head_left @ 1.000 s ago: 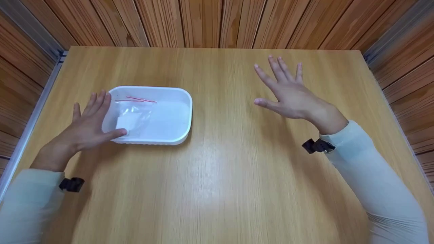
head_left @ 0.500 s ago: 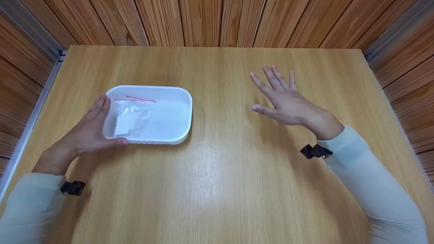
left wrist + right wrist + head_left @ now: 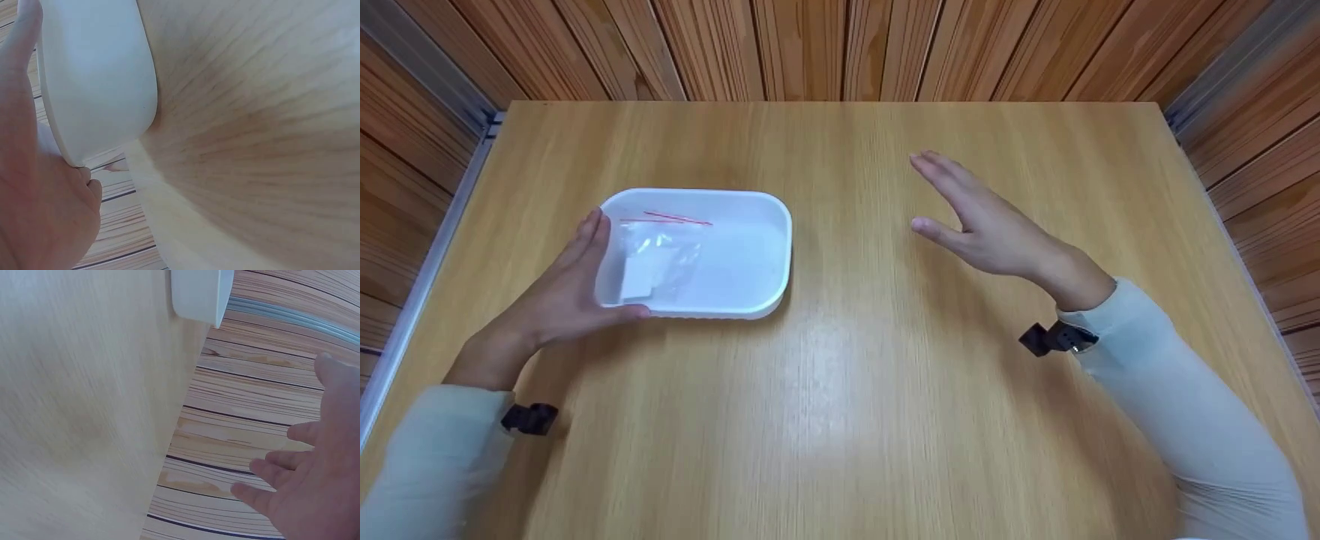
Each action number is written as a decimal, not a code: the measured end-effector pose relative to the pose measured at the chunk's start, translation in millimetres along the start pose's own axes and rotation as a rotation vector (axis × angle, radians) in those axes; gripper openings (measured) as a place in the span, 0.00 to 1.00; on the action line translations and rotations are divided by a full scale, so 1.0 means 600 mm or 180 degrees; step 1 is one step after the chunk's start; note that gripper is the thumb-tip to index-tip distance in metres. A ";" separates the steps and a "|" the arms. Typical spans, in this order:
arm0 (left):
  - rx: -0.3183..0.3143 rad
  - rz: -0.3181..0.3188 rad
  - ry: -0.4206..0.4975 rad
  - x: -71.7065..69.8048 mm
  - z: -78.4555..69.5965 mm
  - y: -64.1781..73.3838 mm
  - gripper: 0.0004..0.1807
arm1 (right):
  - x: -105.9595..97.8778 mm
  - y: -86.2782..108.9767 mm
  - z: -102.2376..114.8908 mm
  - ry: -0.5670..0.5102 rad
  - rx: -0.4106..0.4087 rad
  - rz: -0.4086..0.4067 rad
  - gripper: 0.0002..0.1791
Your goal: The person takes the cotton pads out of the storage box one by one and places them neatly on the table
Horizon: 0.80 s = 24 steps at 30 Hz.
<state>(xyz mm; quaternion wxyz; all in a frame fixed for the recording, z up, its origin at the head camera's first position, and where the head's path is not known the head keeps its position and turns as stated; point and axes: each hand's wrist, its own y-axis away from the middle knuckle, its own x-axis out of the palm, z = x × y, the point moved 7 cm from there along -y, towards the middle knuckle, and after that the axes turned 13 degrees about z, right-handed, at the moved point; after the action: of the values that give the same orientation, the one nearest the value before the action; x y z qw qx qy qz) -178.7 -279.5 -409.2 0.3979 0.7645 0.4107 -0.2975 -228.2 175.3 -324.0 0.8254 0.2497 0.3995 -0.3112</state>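
A white plastic tray [image 3: 742,259] sits on the wooden table, left of the middle. My left hand [image 3: 566,289] grips its left end, thumb along the near side and fingers at the far left corner. In the left wrist view the hand [image 3: 48,208] wraps the tray's end [image 3: 101,73]. Inside the tray lie clear zip bags [image 3: 679,259] with red seal strips, and a white flat piece [image 3: 637,279] shows among them. Over the right side of the table my right hand [image 3: 994,225] is held with straight fingers and thumb spread apart, holding nothing.
The wooden table [image 3: 840,420] spreads round the tray. Wood-plank panels [image 3: 810,49] stand behind its far edge, with metal rails [image 3: 427,292] at the sides. A black wrist camera [image 3: 531,418] sits on each sleeve.
My left hand has come down onto the tray's end, and the tray has shifted slightly right. My right hand has moved a little nearer and turned, bringing its fingers together.
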 end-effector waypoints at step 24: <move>0.0024 -0.0042 0.0015 0.017 -0.026 -0.004 0.75 | -0.022 -0.003 0.054 -0.1641 -0.0195 0.0028 0.26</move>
<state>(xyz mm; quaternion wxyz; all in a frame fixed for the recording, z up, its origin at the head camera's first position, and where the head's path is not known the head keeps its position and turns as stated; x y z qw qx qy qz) -173.8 -261.3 -410.5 0.3921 0.7639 0.4157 -0.2999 -219.7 156.6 -295.7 0.9085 0.1387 0.1841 -0.3487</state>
